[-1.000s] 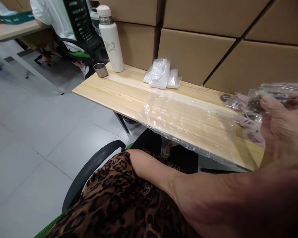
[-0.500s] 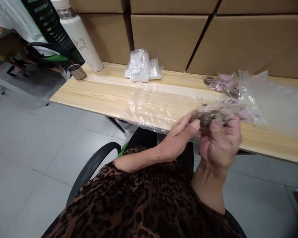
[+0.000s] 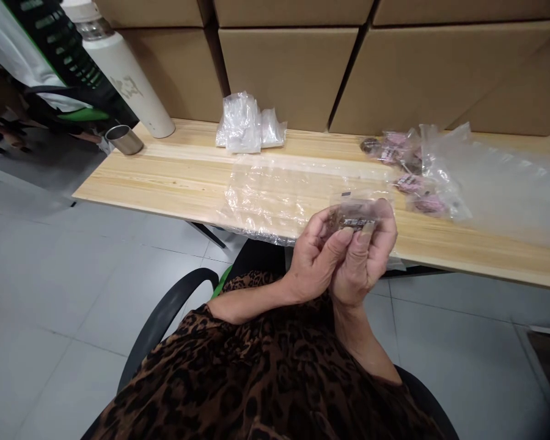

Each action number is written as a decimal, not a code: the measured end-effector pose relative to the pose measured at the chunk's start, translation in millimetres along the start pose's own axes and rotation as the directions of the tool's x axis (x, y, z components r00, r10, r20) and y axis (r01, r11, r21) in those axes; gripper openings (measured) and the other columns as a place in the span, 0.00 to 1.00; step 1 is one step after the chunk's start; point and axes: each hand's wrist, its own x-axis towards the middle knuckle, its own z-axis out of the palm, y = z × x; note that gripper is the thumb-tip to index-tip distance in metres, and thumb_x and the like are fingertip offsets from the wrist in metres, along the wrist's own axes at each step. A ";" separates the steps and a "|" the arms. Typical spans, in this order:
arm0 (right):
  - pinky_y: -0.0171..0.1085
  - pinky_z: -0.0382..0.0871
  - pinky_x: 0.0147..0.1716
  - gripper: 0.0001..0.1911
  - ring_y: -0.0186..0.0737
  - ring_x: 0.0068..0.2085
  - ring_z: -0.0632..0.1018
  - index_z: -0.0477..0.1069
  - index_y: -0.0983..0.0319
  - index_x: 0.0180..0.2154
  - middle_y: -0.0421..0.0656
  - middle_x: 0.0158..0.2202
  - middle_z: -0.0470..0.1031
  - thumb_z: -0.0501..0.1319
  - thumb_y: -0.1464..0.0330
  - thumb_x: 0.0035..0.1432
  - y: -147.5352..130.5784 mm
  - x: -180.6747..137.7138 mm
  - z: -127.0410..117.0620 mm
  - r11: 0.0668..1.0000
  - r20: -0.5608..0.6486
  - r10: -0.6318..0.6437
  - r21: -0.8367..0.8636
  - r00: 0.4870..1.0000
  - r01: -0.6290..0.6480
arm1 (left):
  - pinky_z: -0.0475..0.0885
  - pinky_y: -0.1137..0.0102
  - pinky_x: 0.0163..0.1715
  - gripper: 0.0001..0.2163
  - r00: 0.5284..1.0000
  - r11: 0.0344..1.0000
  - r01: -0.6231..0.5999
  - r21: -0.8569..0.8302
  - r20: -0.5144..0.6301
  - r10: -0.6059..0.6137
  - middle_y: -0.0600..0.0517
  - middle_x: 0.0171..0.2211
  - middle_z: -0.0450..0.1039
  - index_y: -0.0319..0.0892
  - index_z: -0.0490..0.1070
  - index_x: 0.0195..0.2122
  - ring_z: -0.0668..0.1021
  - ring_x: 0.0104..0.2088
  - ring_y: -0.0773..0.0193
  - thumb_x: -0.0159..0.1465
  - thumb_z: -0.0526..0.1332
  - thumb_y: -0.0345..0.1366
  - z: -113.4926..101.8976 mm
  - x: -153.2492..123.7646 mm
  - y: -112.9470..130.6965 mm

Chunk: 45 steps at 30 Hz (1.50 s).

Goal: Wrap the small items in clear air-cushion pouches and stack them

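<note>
While pinched between both sets of fingers (image 3: 348,235), small clear packet (image 3: 355,215) sits just above near table edge, held in front of the body. Glossy crinkled film, dark brownish contents, one pale label strip with print too small to read. Left hand (image 3: 314,263) and right hand (image 3: 364,260) touching each other, thumbs and forefingers closed narrow on the packet. Two hands, one packet.

Just beyond: one flat clear plastic sheet (image 3: 275,195) spread on the table (image 3: 165,177), wrinkled, shiny, near edge overhanging a little. Table top pale wood, straight grain, long rectangular plank shape.

Right of the hands: loose cluster of pink-and-dark packets (image 3: 406,165), same glossy film, roughly five or six, exact count unclear. Touching those, one large crumpled clear bag (image 3: 486,177), cloudy film, lying flat toward right edge of view.

Far side, centre: two small whitish plastic bags (image 3: 247,122), crumpled, leaning against the boxes. Far left corner: one white bottle (image 3: 123,73), smooth cylinder, steel band near cap, faint grey mark on side; just beside it one small steel cup (image 3: 124,139), brushed metal, open top.

Behind table: stacked cardboard boxes (image 3: 293,67), plain brown, matte, at least five faces visible.

Near: leopard-print fabric (image 3: 256,379) over lap, one black curved chair armrest (image 3: 165,324), grey tiled floor (image 3: 50,275). Top left: another person's white sleeve (image 3: 13,49), seated in black mesh chair (image 3: 68,49) with green seat.
</note>
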 end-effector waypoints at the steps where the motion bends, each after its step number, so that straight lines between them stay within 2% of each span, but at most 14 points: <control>1: 0.58 0.69 0.70 0.30 0.53 0.69 0.74 0.60 0.49 0.74 0.48 0.71 0.67 0.54 0.54 0.76 0.8 -2.5 2.6 0.999 -0.002 0.014 0.039 1.000 -0.014 | 0.74 0.54 0.66 0.28 1.000 1.000 -0.018 0.022 -0.013 0.018 0.41 0.60 0.79 0.44 0.69 0.63 0.80 0.63 0.49 0.70 0.66 0.57 -1.0 -0.5 -1.2; 6: 0.55 0.70 0.70 0.26 0.51 0.67 0.76 0.69 0.49 0.68 0.47 0.67 0.72 0.63 0.55 0.72 2.1 2.6 -6.3 0.993 0.090 0.032 0.112 0.995 -0.043 | 0.74 0.57 0.65 0.24 0.997 0.995 -0.072 0.071 -0.014 0.073 0.42 0.59 0.79 0.43 0.68 0.62 0.81 0.61 0.54 0.73 0.63 0.54 -9.9 0.0 0.4; 11: 0.49 0.81 0.58 0.15 0.46 0.54 0.83 0.82 0.51 0.52 0.43 0.52 0.82 0.73 0.60 0.64 -9.4 25.9 -28.6 0.987 0.245 0.102 0.099 0.964 -0.129 | 0.70 0.57 0.69 0.24 0.997 0.988 -0.016 0.153 0.079 0.004 0.42 0.62 0.76 0.42 0.70 0.62 0.77 0.64 0.52 0.74 0.61 0.54 -19.2 2.1 10.1; 14: 0.48 0.85 0.52 0.16 0.44 0.48 0.84 0.83 0.50 0.51 0.43 0.53 0.82 0.75 0.60 0.60 -14.0 32.4 -33.4 0.990 0.240 0.113 0.060 0.964 -0.131 | 0.70 0.54 0.70 0.26 0.994 0.987 0.022 0.158 0.103 -0.038 0.42 0.62 0.76 0.43 0.69 0.63 0.76 0.66 0.50 0.74 0.59 0.57 -20.6 1.5 12.3; 20: 0.42 0.85 0.38 0.17 0.41 0.41 0.82 0.83 0.51 0.51 0.43 0.49 0.81 0.73 0.55 0.63 -13.1 31.9 -40.7 0.985 0.295 0.161 0.006 0.942 -0.170 | 0.82 0.57 0.55 0.29 0.987 0.990 0.113 0.086 0.102 -0.122 0.40 0.61 0.75 0.44 0.67 0.66 0.82 0.56 0.52 0.73 0.60 0.59 -21.7 -2.7 10.5; 26: 0.38 0.80 0.33 0.15 0.38 0.35 0.79 0.84 0.51 0.48 0.41 0.42 0.81 0.76 0.58 0.60 -15.6 51.9 -58.1 0.970 0.490 0.232 -0.053 0.840 -0.237 | 0.84 0.60 0.51 0.31 0.983 0.987 0.131 0.095 0.114 -0.141 0.39 0.62 0.74 0.46 0.67 0.67 0.82 0.55 0.52 0.71 0.62 0.61 -28.1 -4.2 9.2; 30: 0.37 0.78 0.29 0.15 0.38 0.32 0.78 0.85 0.53 0.44 0.41 0.36 0.82 0.78 0.57 0.56 -21.2 71.4 -60.0 0.959 0.597 0.284 -0.186 0.750 -0.214 | 0.84 0.65 0.41 0.30 0.968 0.986 0.163 0.021 0.189 -0.164 0.41 0.56 0.77 0.45 0.65 0.66 0.83 0.42 0.62 0.72 0.61 0.60 -32.6 -1.6 9.0; 33: 0.36 0.77 0.28 0.14 0.37 0.30 0.78 0.85 0.54 0.40 0.40 0.32 0.81 0.79 0.56 0.55 -24.3 80.4 -54.1 0.940 0.656 0.339 -0.201 0.674 -0.277 | 0.84 0.66 0.41 0.30 0.955 0.983 0.181 0.027 0.232 -0.182 0.42 0.52 0.79 0.44 0.67 0.66 0.83 0.39 0.64 0.72 0.61 0.59 -40.8 0.4 13.3; 35: 0.35 0.77 0.28 0.15 0.36 0.30 0.78 0.85 0.55 0.37 0.40 0.31 0.80 0.80 0.56 0.52 -25.8 85.6 -46.0 0.926 0.638 0.366 -0.176 0.678 -0.333 | 0.83 0.66 0.40 0.31 0.949 0.979 0.174 0.103 0.250 -0.194 0.43 0.47 0.80 0.43 0.68 0.67 0.83 0.38 0.64 0.73 0.59 0.60 -51.9 2.1 21.8; 37: 0.32 0.72 0.24 0.17 0.32 0.26 0.74 0.82 0.57 0.31 0.39 0.28 0.78 0.82 0.54 0.47 -26.7 93.5 -34.1 0.905 0.576 0.407 -0.147 0.709 -0.400 | 0.82 0.64 0.40 0.30 0.969 0.962 0.102 0.252 0.193 -0.154 0.44 0.44 0.81 0.43 0.71 0.67 0.83 0.38 0.62 0.74 0.58 0.60 -69.3 5.3 35.8; 39: 0.29 0.61 0.17 0.22 0.27 0.21 0.65 0.77 0.59 0.24 0.37 0.22 0.71 0.84 0.54 0.41 -25.9 105.6 -17.8 0.869 0.509 0.474 -0.136 0.718 -0.477 | 0.81 0.59 0.47 0.26 0.999 0.879 -0.015 0.476 0.034 -0.001 0.43 0.48 0.82 0.45 0.76 0.62 0.82 0.44 0.58 0.74 0.58 0.58 -92.9 11.5 54.0; 41: 0.28 0.54 0.14 0.23 0.25 0.19 0.60 0.73 0.59 0.21 0.35 0.18 0.65 0.84 0.57 0.40 -23.2 120.5 2.3 0.822 0.452 0.553 -0.160 0.700 -0.546 | 0.77 0.53 0.56 0.23 0.961 0.684 -0.069 0.727 -0.135 0.241 0.42 0.54 0.79 0.45 0.78 0.59 0.80 0.52 0.53 0.75 0.56 0.54 -119.5 21.2 72.9; 43: 0.28 0.53 0.13 0.19 0.26 0.18 0.61 0.73 0.60 0.23 0.35 0.18 0.64 0.82 0.63 0.44 -19.1 134.9 25.0 0.771 0.386 0.628 -0.196 0.676 -0.605 | 0.72 0.49 0.62 0.22 0.898 0.405 0.075 0.911 -0.238 0.370 0.41 0.56 0.77 0.44 0.77 0.59 0.75 0.57 0.48 0.75 0.56 0.51 -143.9 33.4 89.1; 45: 0.28 0.52 0.13 0.13 0.26 0.18 0.63 0.76 0.62 0.26 0.35 0.19 0.65 0.79 0.69 0.50 -14.5 145.5 47.9 0.723 0.320 0.689 -0.232 0.650 -0.651 | 0.67 0.47 0.65 0.22 0.880 0.172 0.279 0.945 -0.323 0.349 0.38 0.57 0.75 0.42 0.76 0.60 0.73 0.60 0.44 0.74 0.57 0.51 -160.6 45.8 100.1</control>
